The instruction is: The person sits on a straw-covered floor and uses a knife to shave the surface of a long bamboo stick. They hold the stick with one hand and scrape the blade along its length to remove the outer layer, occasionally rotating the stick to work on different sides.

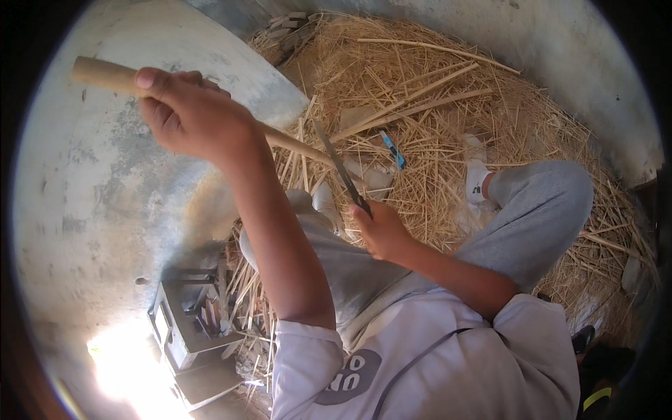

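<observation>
My left hand [192,115] is raised at the upper left and closed round a long pale stick [105,74], which looks like bamboo or wood. One thick end sticks out past my thumb. Beyond my wrist the stick slopes down to the right, passing behind the blade of a knife [339,162]. My right hand [383,229] grips that knife by its dark handle in front of my lap, with the blade pointing up and to the left. Blade and stick cross in the picture; I cannot tell whether they touch.
Straw-like shavings [434,133] cover the floor between my bent legs. On them lie several long pale strips [413,98] and a blue utility cutter [393,150]. A grey open-framed box [189,329] stands at lower left. A worn wall [91,175] borders the left side.
</observation>
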Motion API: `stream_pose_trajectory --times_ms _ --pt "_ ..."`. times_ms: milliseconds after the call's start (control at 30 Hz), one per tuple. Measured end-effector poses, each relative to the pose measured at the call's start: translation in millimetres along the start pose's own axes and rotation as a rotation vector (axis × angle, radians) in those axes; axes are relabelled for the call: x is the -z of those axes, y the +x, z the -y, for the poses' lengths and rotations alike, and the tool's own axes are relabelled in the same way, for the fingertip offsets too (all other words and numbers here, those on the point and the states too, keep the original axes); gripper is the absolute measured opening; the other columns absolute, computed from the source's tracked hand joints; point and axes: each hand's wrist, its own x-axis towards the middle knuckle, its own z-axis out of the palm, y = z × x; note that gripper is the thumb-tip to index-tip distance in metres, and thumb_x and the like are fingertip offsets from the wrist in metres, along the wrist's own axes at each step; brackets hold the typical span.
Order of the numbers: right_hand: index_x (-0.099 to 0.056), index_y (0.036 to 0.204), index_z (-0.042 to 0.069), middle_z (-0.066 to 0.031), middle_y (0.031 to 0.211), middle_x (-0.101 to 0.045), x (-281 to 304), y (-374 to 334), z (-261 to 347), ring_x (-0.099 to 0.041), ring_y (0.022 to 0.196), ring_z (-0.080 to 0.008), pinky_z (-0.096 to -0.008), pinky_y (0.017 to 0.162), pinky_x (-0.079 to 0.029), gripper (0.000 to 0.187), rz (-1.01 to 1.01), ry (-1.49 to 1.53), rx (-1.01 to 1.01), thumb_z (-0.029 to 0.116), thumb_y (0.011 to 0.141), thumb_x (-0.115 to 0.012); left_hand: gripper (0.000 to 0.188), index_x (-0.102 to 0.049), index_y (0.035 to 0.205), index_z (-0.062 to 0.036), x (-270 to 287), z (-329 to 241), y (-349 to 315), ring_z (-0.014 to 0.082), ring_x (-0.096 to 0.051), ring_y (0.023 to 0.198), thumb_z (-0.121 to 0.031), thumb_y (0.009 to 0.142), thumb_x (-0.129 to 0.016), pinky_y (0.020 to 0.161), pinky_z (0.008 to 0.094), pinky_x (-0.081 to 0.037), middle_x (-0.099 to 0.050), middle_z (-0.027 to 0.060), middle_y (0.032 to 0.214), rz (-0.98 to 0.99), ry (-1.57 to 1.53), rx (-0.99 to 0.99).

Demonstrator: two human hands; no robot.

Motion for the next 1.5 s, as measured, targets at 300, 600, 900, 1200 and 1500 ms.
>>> stream_pose_trajectory --times_ms 300,600,900,1200,1500 --pt "-0.043 0.081 0.014 0.0017 0.054 -0.036 6.9 3.2 37.4 -0.036 0.04 -0.0089 -0.0266 0.036 -0.034 0.048 -0.318 0.58 0.355 0.057 0.103 -0.04 0.053 -0.044 0.077 -0.0062 -5.3 14.7 6.8 0.0089 -0.041 0.052 -0.052 0.104 -0.046 0.047 0.0262 -0.037 -0.045 0.0008 0.062 -0.047 0.041 -0.071" --pt "-0.042 0.079 0.014 0.0045 0.055 -0.037 42.0 5.6 77.0 -0.033 0.038 -0.0083 -0.0268 0.033 -0.03 0.056 0.162 0.374 -0.139 0.066 0.099 -0.042 0.044 -0.043 0.082 -0.0057 4.3 27.7 21.8 0.0081 -0.039 0.049 -0.043 0.105 -0.047 0.042 0.0249 -0.033 -0.048 0.0036 0.066 0.015 0.013 -0.124" --pt "-0.041 0.079 0.015 0.0051 0.054 -0.033 15.6 8.7 52.7 -0.03 0.038 -0.0073 -0.0265 0.033 -0.026 0.057 0.316 0.419 -0.521 0.069 0.097 -0.042 0.045 -0.039 0.075 -0.0088 5.7 33.7 29.1 0.0086 -0.037 0.045 -0.041 0.106 -0.046 0.042 0.026 -0.033 -0.041 -0.0005 0.055 0.055 -0.012 -0.082" --pt "-0.041 0.079 0.014 0.0048 0.056 -0.031 1.5 8.7 31.4 -0.026 0.039 -0.0089 -0.0273 0.036 -0.026 0.057 0.354 0.619 -0.736 0.069 0.097 -0.042 0.045 -0.048 0.079 -0.0074 5.3 30.2 17.3 0.0075 -0.042 0.053 -0.044 0.106 -0.046 0.049 0.0279 -0.035 -0.046 -0.001 0.057 0.14 -0.047 -0.066" --pt "-0.041 0.079 0.014 0.0057 0.054 -0.034 75.7 33.5 82.3 -0.031 0.038 -0.0048 -0.0239 0.031 -0.028 0.054 -0.048 0.32 -0.246 0.065 0.097 -0.049 0.041 -0.047 0.08 -0.0104 28.3 62.6 0.5 0.0021 -0.039 0.049 -0.043 0.104 -0.051 0.042 0.0205 -0.03 -0.047 -0.0056 0.061 0.254 -0.007 -0.013"
